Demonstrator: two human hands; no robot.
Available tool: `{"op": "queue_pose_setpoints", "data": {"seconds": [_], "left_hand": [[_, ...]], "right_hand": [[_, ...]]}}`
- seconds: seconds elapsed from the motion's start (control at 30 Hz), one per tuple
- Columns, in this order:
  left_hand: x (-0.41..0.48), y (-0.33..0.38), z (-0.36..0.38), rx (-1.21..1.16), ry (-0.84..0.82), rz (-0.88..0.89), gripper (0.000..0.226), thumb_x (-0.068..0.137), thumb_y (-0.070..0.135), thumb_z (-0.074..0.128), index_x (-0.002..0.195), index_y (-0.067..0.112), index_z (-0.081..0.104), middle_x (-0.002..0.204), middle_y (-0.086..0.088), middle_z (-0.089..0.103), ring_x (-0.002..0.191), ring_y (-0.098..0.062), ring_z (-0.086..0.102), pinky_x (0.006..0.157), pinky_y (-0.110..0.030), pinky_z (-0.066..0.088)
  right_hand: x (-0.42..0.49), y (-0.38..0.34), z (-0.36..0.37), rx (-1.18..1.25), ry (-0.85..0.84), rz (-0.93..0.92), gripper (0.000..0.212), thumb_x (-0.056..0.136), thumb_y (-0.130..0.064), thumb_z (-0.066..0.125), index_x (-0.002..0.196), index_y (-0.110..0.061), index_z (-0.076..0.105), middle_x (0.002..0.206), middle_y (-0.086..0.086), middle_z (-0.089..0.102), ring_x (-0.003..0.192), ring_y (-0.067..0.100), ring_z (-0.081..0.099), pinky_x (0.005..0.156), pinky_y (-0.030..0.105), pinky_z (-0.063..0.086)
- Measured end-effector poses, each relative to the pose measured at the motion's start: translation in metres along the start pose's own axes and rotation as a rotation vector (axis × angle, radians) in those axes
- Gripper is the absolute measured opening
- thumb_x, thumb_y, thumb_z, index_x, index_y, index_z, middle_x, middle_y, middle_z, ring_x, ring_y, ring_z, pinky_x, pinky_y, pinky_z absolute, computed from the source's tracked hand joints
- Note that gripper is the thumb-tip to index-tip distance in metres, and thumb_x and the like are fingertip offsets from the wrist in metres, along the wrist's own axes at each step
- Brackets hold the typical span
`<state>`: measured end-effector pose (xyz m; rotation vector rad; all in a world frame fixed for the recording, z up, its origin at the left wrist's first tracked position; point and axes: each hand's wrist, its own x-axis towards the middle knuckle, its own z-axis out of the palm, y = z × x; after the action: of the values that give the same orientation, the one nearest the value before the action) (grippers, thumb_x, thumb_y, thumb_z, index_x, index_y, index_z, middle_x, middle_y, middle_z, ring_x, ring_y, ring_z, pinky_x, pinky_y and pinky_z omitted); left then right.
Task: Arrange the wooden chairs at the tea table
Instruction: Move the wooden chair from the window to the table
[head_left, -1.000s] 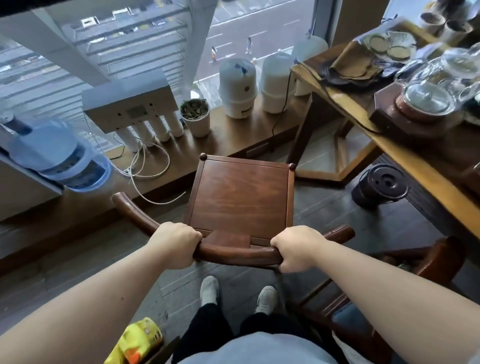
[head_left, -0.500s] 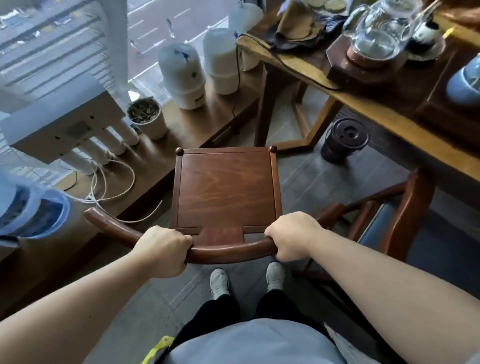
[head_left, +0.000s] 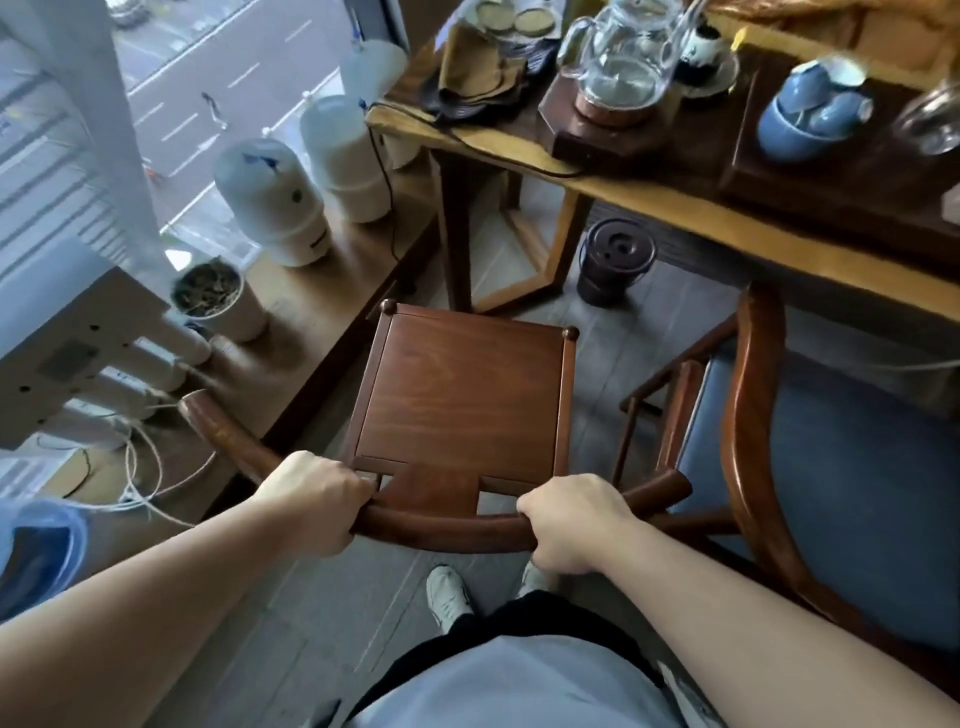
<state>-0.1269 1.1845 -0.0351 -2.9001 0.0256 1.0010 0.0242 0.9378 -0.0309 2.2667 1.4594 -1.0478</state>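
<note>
A dark wooden chair (head_left: 462, 395) with a square seat and a curved back rail stands in front of me on the grey floor. My left hand (head_left: 319, 499) grips the rail left of the centre splat. My right hand (head_left: 571, 522) grips it to the right. The tea table (head_left: 670, 200), with a light wooden edge, runs across the upper right; its corner leg stands just beyond the chair's seat. A second wooden chair (head_left: 852, 499) with a blue cushion stands at the right, pushed partly under the table, close beside the chair I hold.
A low wooden ledge (head_left: 332, 312) along the window carries white tanks (head_left: 272, 202), a potted plant (head_left: 213, 296), a filter unit (head_left: 78, 353) and loose cables. A dark lidded pot (head_left: 615, 267) sits on the floor under the table. Glass kettle (head_left: 623, 73) and blue cups (head_left: 810, 111) stand on the table.
The chair has come nearer the table and the blue-cushioned chair, and the view has swung right. Both hands keep the same grip on the back rail.
</note>
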Motion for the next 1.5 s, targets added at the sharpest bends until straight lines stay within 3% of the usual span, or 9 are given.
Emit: {"op": "queue_pose_setpoints", "data": {"seconds": [0.3, 0.5, 0.63, 0.7, 0.77, 0.87, 1.03, 1.2, 1.5], "left_hand": [[0.043, -0.005, -0.024, 0.076, 0.131, 0.090, 0.031, 0.074, 0.037, 0.046, 0.104, 0.033, 0.053, 0.091, 0.010, 0.065, 0.087, -0.018, 0.064, 0.074, -0.032, 0.046], [0.048, -0.032, -0.011, -0.002, 0.388, 0.252, 0.040, 0.066, 0.053, 0.053, 0.097, 0.029, 0.056, 0.083, 0.013, 0.062, 0.075, -0.016, 0.063, 0.059, -0.033, 0.052], [0.052, -0.050, -0.015, 0.040, 0.344, 0.267, 0.043, 0.060, 0.047, 0.061, 0.099, 0.028, 0.060, 0.087, 0.011, 0.065, 0.079, -0.018, 0.064, 0.059, -0.034, 0.053], [0.050, -0.049, -0.020, 0.037, 0.275, 0.275, 0.036, 0.065, 0.041, 0.057, 0.099, 0.028, 0.059, 0.090, 0.010, 0.065, 0.083, -0.020, 0.065, 0.064, -0.034, 0.053], [0.049, -0.047, -0.025, 0.048, 0.196, 0.272, 0.026, 0.075, 0.033, 0.050, 0.100, 0.029, 0.056, 0.093, 0.007, 0.065, 0.087, -0.020, 0.065, 0.068, -0.032, 0.049], [0.051, -0.046, -0.035, 0.141, 0.113, 0.294, 0.020, 0.080, 0.027, 0.049, 0.098, 0.025, 0.057, 0.091, 0.004, 0.067, 0.080, -0.023, 0.066, 0.060, -0.029, 0.037], [0.051, -0.063, -0.033, 0.177, 0.062, 0.351, 0.019, 0.079, 0.024, 0.047, 0.096, 0.028, 0.056, 0.087, 0.005, 0.067, 0.075, -0.022, 0.064, 0.061, -0.029, 0.044], [0.054, -0.087, -0.033, 0.258, 0.064, 0.383, 0.026, 0.080, 0.030, 0.046, 0.104, 0.031, 0.055, 0.095, 0.002, 0.069, 0.085, -0.023, 0.066, 0.063, -0.031, 0.039], [0.066, -0.087, -0.043, 0.307, 0.073, 0.376, 0.027, 0.082, 0.032, 0.045, 0.105, 0.030, 0.058, 0.095, 0.006, 0.067, 0.085, -0.021, 0.065, 0.068, -0.030, 0.046]], "right_hand": [[-0.009, 0.027, 0.004, 0.118, 0.036, 0.058, 0.023, 0.076, -0.037, 0.059, 0.097, -0.027, 0.059, 0.082, -0.005, 0.059, 0.079, 0.024, 0.060, 0.075, 0.042, 0.055], [-0.012, 0.032, 0.006, 0.188, 0.091, 0.089, 0.038, 0.074, -0.050, 0.061, 0.105, -0.029, 0.054, 0.093, -0.005, 0.061, 0.086, 0.021, 0.060, 0.075, 0.040, 0.052], [-0.006, 0.023, 0.009, 0.207, 0.143, 0.194, 0.068, 0.066, -0.054, 0.063, 0.128, -0.032, 0.043, 0.118, -0.003, 0.051, 0.107, 0.020, 0.053, 0.084, 0.042, 0.048], [-0.001, 0.009, 0.006, 0.236, 0.118, 0.245, 0.056, 0.067, -0.052, 0.063, 0.118, -0.033, 0.050, 0.112, -0.005, 0.054, 0.103, 0.020, 0.056, 0.083, 0.041, 0.049], [0.002, -0.002, 0.000, 0.256, 0.079, 0.298, 0.032, 0.067, -0.048, 0.063, 0.094, -0.033, 0.056, 0.095, -0.008, 0.060, 0.091, 0.019, 0.060, 0.076, 0.037, 0.050], [0.002, -0.009, -0.013, 0.213, 0.003, 0.394, 0.023, 0.065, -0.048, 0.062, 0.078, -0.029, 0.056, 0.079, -0.006, 0.063, 0.080, 0.021, 0.062, 0.068, 0.032, 0.047], [0.007, -0.033, -0.019, 0.207, -0.024, 0.423, 0.023, 0.064, -0.042, 0.061, 0.082, -0.027, 0.061, 0.080, -0.003, 0.065, 0.079, 0.024, 0.063, 0.070, 0.032, 0.050], [0.012, -0.063, -0.008, 0.275, 0.067, 0.451, 0.022, 0.068, -0.040, 0.060, 0.087, -0.028, 0.061, 0.084, -0.004, 0.066, 0.082, 0.024, 0.064, 0.071, 0.034, 0.046], [0.010, -0.054, -0.008, 0.206, 0.142, 0.410, 0.028, 0.075, -0.044, 0.058, 0.094, -0.024, 0.061, 0.080, -0.003, 0.064, 0.073, 0.025, 0.063, 0.065, 0.036, 0.047]]}}
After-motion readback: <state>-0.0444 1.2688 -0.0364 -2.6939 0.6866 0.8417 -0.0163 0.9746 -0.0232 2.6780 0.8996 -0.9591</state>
